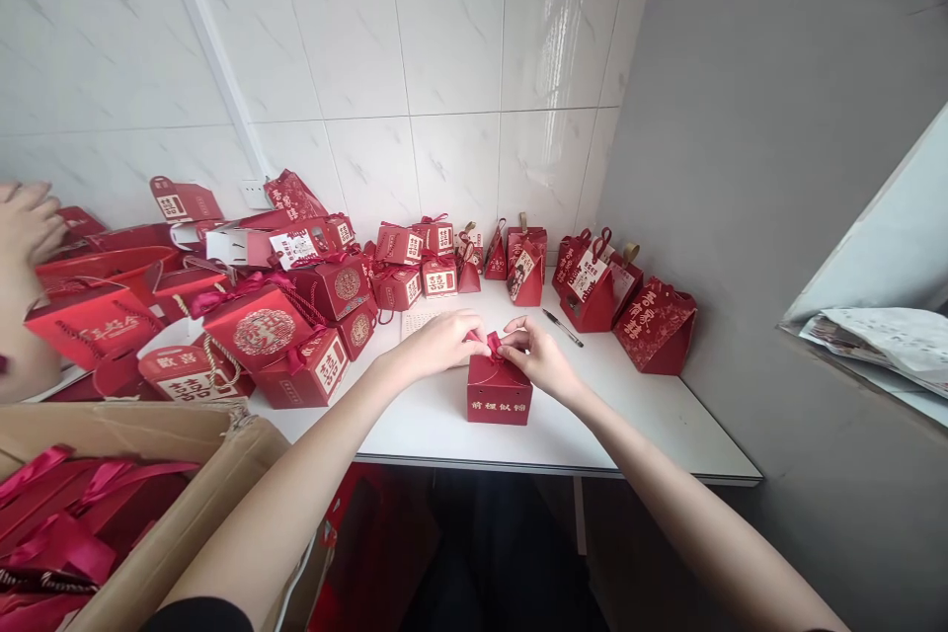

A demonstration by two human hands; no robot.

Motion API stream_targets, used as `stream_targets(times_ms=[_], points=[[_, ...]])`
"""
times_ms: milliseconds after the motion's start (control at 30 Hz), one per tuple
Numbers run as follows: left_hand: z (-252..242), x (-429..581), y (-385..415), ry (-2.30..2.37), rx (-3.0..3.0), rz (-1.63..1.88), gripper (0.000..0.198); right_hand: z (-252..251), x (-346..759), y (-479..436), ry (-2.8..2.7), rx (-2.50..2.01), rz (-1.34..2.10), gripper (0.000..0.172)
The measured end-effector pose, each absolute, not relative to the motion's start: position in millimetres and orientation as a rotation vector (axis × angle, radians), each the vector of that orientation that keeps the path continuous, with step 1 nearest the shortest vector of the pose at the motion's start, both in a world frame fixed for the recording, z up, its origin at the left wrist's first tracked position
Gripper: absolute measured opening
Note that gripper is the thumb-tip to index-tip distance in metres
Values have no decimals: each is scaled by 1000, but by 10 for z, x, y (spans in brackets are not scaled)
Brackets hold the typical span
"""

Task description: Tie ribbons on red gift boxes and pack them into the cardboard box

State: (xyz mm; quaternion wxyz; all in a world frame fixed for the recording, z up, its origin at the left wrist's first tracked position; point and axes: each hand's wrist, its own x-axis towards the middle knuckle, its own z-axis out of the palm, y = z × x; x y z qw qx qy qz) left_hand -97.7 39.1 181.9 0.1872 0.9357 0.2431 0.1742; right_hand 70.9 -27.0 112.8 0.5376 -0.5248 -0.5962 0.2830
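Observation:
A small red gift box [499,396] with gold characters on its front stands on the white table [637,434] near the front edge. My left hand [444,341] and my right hand [534,353] meet over its top. Both are closed in a pinch on the red ribbon [494,344] at the box's top.
Many red gift boxes [296,316] are piled at the left and lined along the tiled wall. A pen [562,327] lies behind the box. A cardboard carton [178,504] with flat red boxes and ribbons stands at lower left. Another person's hand [26,222] reaches in at far left.

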Motion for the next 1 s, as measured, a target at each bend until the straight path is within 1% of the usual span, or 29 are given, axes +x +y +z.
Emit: stream_targets(times_ms=[67,133,233,300,433,533,667,767,833,900,1000], points=[[1870,-968,369,741,2643,435,10,1130,697,-263,-1409,-1270,677,18],[1899,-970,383,771,2651,387,11,1146,682,-263,-1426,-1294,674,12],[1904,-983,456,685,2694,299,7,1167,658,-270,-1463,-1294,650,11],[1902,-982,500,584,2748,264,15,1166,645,-275,-1483,-1291,619,11],[1922,-924,508,493,2829,370,27,1131,634,-279,-1508,-1262,610,11],[1905,-846,505,518,2742,459,25,1096,635,-285,-1449,-1212,635,9],[1737,-771,598,591,2510,574,15,1062,639,-300,-1334,-1140,733,22],[1532,-767,695,629,2372,625,14,1055,635,-304,-1263,-1065,823,34],[1406,-789,735,614,2328,620,13,1059,629,-303,-1241,-1034,847,39],[1315,-821,738,600,2331,636,10,1065,621,-301,-1230,-1030,844,40],[1258,-873,667,584,2361,695,7,1059,610,-300,-1223,-1058,802,36]])
